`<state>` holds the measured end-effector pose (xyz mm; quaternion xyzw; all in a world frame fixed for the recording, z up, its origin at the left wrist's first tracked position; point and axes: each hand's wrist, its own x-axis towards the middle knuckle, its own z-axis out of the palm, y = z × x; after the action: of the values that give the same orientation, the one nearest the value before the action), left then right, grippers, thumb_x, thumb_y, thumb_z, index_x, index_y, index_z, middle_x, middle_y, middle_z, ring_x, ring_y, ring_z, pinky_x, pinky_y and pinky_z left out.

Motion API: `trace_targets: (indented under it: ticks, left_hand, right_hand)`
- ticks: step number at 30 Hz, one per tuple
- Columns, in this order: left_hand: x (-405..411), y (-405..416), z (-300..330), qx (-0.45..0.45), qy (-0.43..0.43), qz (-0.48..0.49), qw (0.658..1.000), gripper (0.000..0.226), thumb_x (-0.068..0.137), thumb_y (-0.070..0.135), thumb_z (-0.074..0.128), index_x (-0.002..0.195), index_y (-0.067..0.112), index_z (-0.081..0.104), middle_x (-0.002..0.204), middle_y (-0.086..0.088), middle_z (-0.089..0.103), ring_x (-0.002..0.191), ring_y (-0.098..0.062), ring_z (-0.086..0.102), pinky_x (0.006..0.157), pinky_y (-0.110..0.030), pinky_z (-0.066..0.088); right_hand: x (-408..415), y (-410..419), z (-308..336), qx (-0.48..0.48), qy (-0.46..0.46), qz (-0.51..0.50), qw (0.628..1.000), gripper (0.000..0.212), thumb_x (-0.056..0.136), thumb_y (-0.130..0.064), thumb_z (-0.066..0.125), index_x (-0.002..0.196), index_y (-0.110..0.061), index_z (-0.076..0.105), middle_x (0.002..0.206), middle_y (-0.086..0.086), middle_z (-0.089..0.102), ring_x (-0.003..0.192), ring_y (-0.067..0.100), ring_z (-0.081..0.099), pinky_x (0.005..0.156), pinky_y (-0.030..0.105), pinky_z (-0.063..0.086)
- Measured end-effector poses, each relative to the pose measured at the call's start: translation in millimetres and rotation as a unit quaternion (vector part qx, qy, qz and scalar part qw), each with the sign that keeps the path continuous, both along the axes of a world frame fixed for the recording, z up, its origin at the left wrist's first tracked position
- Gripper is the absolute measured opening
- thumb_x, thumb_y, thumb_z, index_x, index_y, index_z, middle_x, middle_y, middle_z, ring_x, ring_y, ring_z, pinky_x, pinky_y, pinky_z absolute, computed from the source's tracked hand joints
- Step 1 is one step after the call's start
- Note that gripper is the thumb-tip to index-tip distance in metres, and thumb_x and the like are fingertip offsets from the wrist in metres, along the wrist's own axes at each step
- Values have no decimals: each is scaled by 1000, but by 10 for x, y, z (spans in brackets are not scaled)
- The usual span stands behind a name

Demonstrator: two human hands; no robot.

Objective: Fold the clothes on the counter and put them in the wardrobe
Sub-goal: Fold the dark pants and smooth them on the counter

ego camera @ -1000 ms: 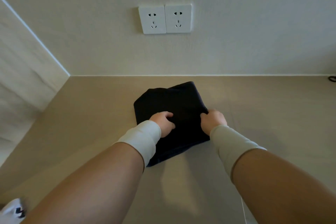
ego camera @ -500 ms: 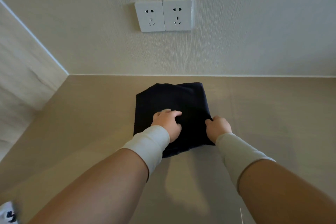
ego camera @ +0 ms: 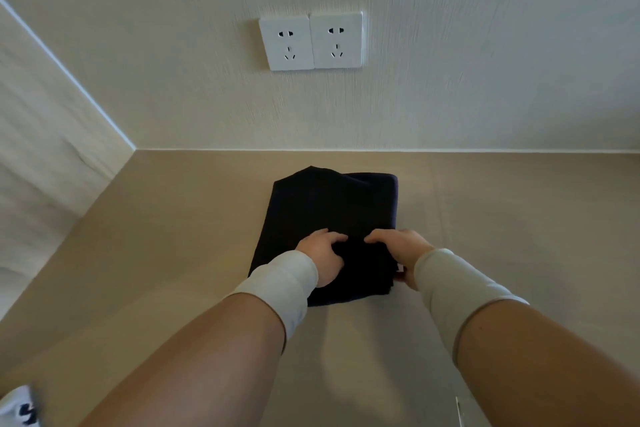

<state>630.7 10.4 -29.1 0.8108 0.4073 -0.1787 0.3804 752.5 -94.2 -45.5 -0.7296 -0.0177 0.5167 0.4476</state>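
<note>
A dark navy folded garment (ego camera: 332,204) lies flat on the beige counter (ego camera: 173,236), near the back wall. Both hands sit on its near end. My left hand (ego camera: 322,258) has its fingers curled into the cloth at the near left part. My right hand (ego camera: 398,251) grips the near right edge, thumb under the fold and fingers curled over the top. The near edge of the garment looks slightly bunched between the two hands. White sleeve cuffs cover both wrists.
Two white wall sockets (ego camera: 311,42) sit on the wall above the garment. A side wall panel (ego camera: 45,156) closes the counter on the left. A white cloth with dark print (ego camera: 19,409) shows at the bottom left corner.
Both hands moved closer together on the garment's near end and now curl into the cloth. The garment has turned to lie straighter, squared to the back wall.
</note>
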Motion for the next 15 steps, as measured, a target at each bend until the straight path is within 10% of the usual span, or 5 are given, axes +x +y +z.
trace_targets:
  ticks: [7, 11, 15]
  left_hand:
    - [-74, 31, 584, -210, -216, 240, 923, 84, 73, 81, 51, 135, 25, 54, 129, -7, 61, 119, -31, 56, 109, -46, 36]
    - [-411, 333, 1091, -309, -354, 314, 825, 60, 84, 61, 55, 119, 14, 67, 109, -15, 69, 98, -31, 66, 92, -40, 51]
    - [-1023, 561, 1311, -276, -386, 393, 788, 36, 90, 38, 50, 94, 7, 68, 84, -15, 66, 76, -29, 61, 77, -36, 47]
  right_hand:
    - [-347, 234, 514, 162, 55, -6, 985, 53, 88, -60, 54, 111, -14, 66, 101, 2, 68, 92, 24, 64, 76, 35, 52]
    - [-478, 538, 1020, 248, 61, 14, 967, 62, 94, -63, 39, 111, -11, 67, 109, 5, 65, 101, 28, 61, 99, 43, 47]
    - [-905, 845, 1434, 258, 79, 106, 957, 59, 99, -55, 34, 108, -6, 66, 111, 11, 61, 101, 29, 60, 77, 37, 53]
